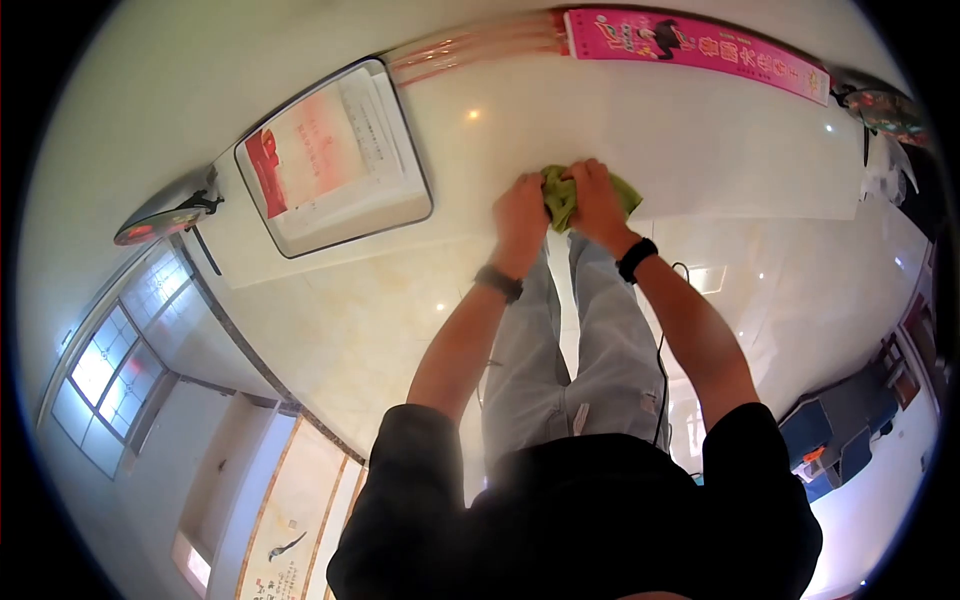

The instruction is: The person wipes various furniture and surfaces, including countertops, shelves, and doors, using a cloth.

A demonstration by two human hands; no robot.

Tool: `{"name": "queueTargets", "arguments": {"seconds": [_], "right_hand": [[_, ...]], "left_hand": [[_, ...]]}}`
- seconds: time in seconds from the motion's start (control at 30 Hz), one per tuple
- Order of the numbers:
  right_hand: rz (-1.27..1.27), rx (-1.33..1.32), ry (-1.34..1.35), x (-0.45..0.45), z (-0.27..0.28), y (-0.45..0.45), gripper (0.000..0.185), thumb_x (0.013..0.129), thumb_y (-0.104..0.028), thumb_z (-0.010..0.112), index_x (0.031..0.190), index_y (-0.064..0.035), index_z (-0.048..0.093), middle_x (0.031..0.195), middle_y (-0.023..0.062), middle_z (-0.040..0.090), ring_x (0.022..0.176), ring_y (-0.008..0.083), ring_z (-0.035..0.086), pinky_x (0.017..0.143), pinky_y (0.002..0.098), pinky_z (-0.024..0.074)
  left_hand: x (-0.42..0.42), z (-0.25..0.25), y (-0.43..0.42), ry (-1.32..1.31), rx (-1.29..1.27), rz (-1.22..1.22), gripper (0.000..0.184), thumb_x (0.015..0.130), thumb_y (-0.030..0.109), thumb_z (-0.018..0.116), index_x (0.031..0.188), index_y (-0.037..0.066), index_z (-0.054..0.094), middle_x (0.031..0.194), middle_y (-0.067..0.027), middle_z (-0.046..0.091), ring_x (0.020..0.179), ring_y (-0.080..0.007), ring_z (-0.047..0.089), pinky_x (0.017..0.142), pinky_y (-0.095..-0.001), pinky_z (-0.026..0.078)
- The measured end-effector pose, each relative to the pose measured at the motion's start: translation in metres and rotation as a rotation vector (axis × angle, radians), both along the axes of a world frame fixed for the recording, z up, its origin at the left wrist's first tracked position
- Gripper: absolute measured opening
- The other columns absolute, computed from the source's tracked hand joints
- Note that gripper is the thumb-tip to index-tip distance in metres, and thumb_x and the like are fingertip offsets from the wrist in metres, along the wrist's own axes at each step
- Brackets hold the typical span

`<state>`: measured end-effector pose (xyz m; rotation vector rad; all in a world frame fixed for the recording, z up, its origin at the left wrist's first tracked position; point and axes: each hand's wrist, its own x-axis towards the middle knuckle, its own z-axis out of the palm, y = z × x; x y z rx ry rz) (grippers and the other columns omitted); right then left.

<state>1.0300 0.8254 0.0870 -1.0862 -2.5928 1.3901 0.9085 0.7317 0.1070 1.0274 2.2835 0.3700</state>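
Observation:
Both my hands grip a crumpled green cloth (pixel 560 197) in front of me, above or on the edge of a pale glossy surface (pixel 490 130). My left hand (pixel 520 218) is closed on the cloth's left side, with a dark band on the wrist. On the right, my right hand (pixel 597 205) has its fingers wrapped into the cloth, and a corner of it hangs out past the knuckles. A black band circles that wrist too. Whether the cloth touches the surface I cannot tell.
Left of my hands lies a dark-rimmed tray (pixel 415 205) holding papers and a red-and-white booklet (pixel 310 155). A long pink box (pixel 690 50) with printed characters is at the back. Round decorated objects stand at the left (pixel 165 222) and right ends. Dark blue seats (pixel 840 425) are lower right.

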Motion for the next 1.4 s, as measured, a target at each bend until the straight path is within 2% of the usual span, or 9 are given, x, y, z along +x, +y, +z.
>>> {"name": "queueTargets", "arguments": {"seconds": [0.47, 0.6, 0.67, 0.7, 0.8, 0.93, 0.97, 1.13, 1.4], "right_hand": [[-0.047, 0.175, 0.177, -0.177, -0.028, 0.029, 0.049, 0.063, 0.002, 0.068, 0.109, -0.0050, 0.052, 0.107, 0.0194, 0.052, 0.103, 0.0412, 0.047, 0.091, 0.0463, 0.0413], [-0.022, 0.231, 0.074, -0.173, -0.024, 0.023, 0.046, 0.065, -0.005, 0.071, 0.107, -0.0032, 0.052, 0.107, 0.0218, 0.052, 0.104, 0.0423, 0.048, 0.092, 0.0481, 0.0416], [-0.065, 0.250, 0.048, -0.163, -0.025, 0.012, 0.046, 0.065, -0.005, 0.071, 0.107, -0.0032, 0.052, 0.106, 0.0226, 0.053, 0.103, 0.0429, 0.048, 0.091, 0.0481, 0.0423], [-0.053, 0.224, 0.010, -0.150, -0.028, 0.005, 0.046, 0.065, -0.007, 0.071, 0.107, -0.0034, 0.052, 0.107, 0.0224, 0.053, 0.103, 0.0432, 0.048, 0.091, 0.0489, 0.0423], [-0.026, 0.111, -0.067, -0.098, -0.024, -0.031, 0.042, 0.067, -0.007, 0.068, 0.105, -0.0039, 0.051, 0.104, 0.0237, 0.052, 0.101, 0.0443, 0.047, 0.088, 0.0511, 0.0400], [0.130, -0.186, -0.301, -0.006, -0.023, -0.095, 0.030, 0.076, -0.015, 0.065, 0.102, -0.0023, 0.055, 0.106, 0.0239, 0.060, 0.106, 0.0433, 0.052, 0.092, 0.0513, 0.0425], [0.172, -0.111, -0.402, -0.005, 0.030, -0.102, 0.027, 0.078, -0.017, 0.064, 0.101, -0.0034, 0.058, 0.106, 0.0247, 0.062, 0.106, 0.0433, 0.055, 0.090, 0.0509, 0.0448], [0.047, -0.355, -0.357, 0.007, 0.117, -0.106, 0.028, 0.079, -0.019, 0.067, 0.100, -0.0028, 0.057, 0.104, 0.0242, 0.062, 0.101, 0.0427, 0.058, 0.084, 0.0460, 0.0473], [-0.212, 0.100, 0.122, -0.038, 0.232, 0.000, 0.041, 0.071, -0.016, 0.077, 0.101, -0.0010, 0.054, 0.097, 0.0213, 0.057, 0.093, 0.0422, 0.054, 0.081, 0.0468, 0.0449]], "left_hand": [[-0.171, -0.012, 0.035, 0.181, 0.115, 0.048, 0.021, 0.084, 0.008, 0.053, 0.100, 0.011, 0.067, 0.096, -0.0127, 0.070, 0.084, -0.0363, 0.067, 0.071, -0.0445, 0.054], [-0.159, -0.025, 0.029, 0.216, 0.195, 0.104, 0.014, 0.088, 0.014, 0.054, 0.087, 0.009, 0.067, 0.091, -0.0135, 0.070, 0.085, -0.0362, 0.067, 0.070, -0.0449, 0.054], [-0.151, -0.014, 0.028, 0.182, -0.030, -0.015, 0.017, 0.091, 0.019, 0.053, 0.090, 0.008, 0.066, 0.087, -0.0164, 0.069, 0.080, -0.0367, 0.068, 0.065, -0.0455, 0.054], [-0.144, 0.005, 0.024, 0.110, -0.075, -0.068, 0.013, 0.089, 0.009, 0.050, 0.089, 0.005, 0.063, 0.089, -0.0183, 0.067, 0.081, -0.0361, 0.068, 0.068, -0.0444, 0.055], [-0.095, -0.011, -0.019, 0.173, 0.029, -0.154, 0.011, 0.089, 0.011, 0.053, 0.087, 0.009, 0.063, 0.083, -0.0126, 0.069, 0.078, -0.0297, 0.070, 0.064, -0.0409, 0.056], [-0.026, -0.037, -0.092, -0.068, -0.061, -0.364, 0.018, 0.089, 0.016, 0.052, 0.085, 0.010, 0.069, 0.087, -0.0132, 0.071, 0.080, -0.0309, 0.070, 0.067, -0.0442, 0.055], [-0.020, -0.019, -0.103, -0.080, -0.076, -0.411, 0.018, 0.089, 0.018, 0.052, 0.088, 0.011, 0.069, 0.089, -0.0132, 0.071, 0.081, -0.0304, 0.070, 0.069, -0.0449, 0.055], [-0.022, 0.071, -0.107, -0.247, -0.004, -0.369, 0.014, 0.085, 0.017, 0.057, 0.093, 0.011, 0.066, 0.092, -0.0137, 0.067, 0.086, -0.0339, 0.065, 0.072, -0.0465, 0.052], [-0.087, 0.214, 0.020, -0.053, 0.520, -0.280, 0.025, 0.079, 0.012, 0.064, 0.104, 0.013, 0.064, 0.096, -0.0121, 0.061, 0.085, -0.0355, 0.064, 0.071, -0.0484, 0.051]]}}
